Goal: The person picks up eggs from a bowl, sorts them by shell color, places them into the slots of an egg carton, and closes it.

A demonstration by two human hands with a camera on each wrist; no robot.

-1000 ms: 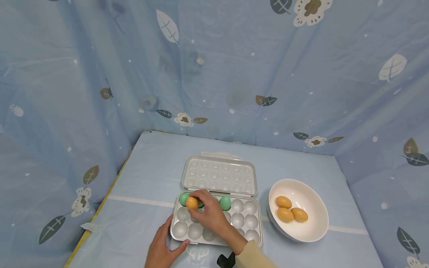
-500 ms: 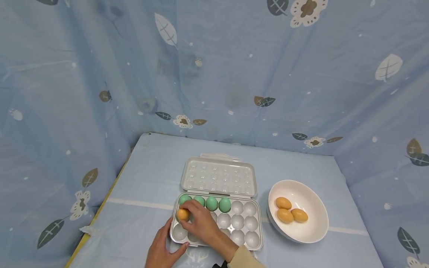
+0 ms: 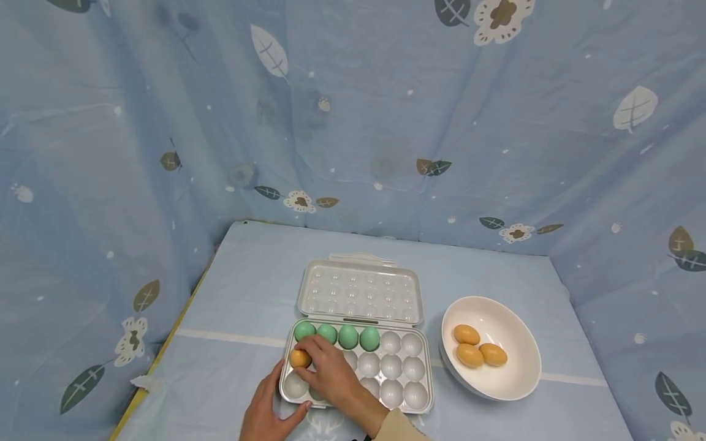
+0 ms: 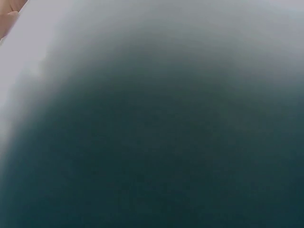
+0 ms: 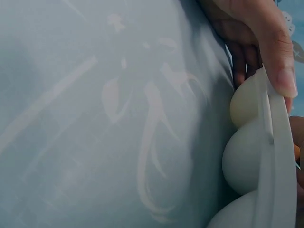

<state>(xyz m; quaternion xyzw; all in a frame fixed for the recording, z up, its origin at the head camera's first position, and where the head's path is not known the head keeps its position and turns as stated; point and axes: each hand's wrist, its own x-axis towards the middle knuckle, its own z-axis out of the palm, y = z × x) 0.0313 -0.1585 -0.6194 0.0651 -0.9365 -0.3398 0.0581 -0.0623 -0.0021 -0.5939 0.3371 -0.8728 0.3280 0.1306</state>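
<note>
An egg carton [image 3: 391, 367] lies with its lid [image 3: 361, 291] raised back. Several green eggs [image 3: 348, 337] fill the left part of its far row. My right hand [image 3: 336, 376] pinches an orange egg [image 3: 299, 358] at the leftmost cup of the middle row. The carton's near left corner is gripped by my left hand [image 3: 268, 409]. In the right wrist view, the left thumb [image 5: 286, 83] lies on the carton rim [image 5: 280, 166], with fingers beyond it. The left wrist view is mostly a dark blur, with a bit of skin at its upper left.
A white bowl [image 3: 521, 361] stands to the right of the carton with three orange eggs [image 3: 469, 355] inside. Blue patterned cloth [image 3: 353, 122] hangs behind the table [image 3: 237, 275] and at both sides.
My right hand has moved the orange egg left and toward me, from over the far row to the middle row's left cup. The left hand stays at the carton's corner.
</note>
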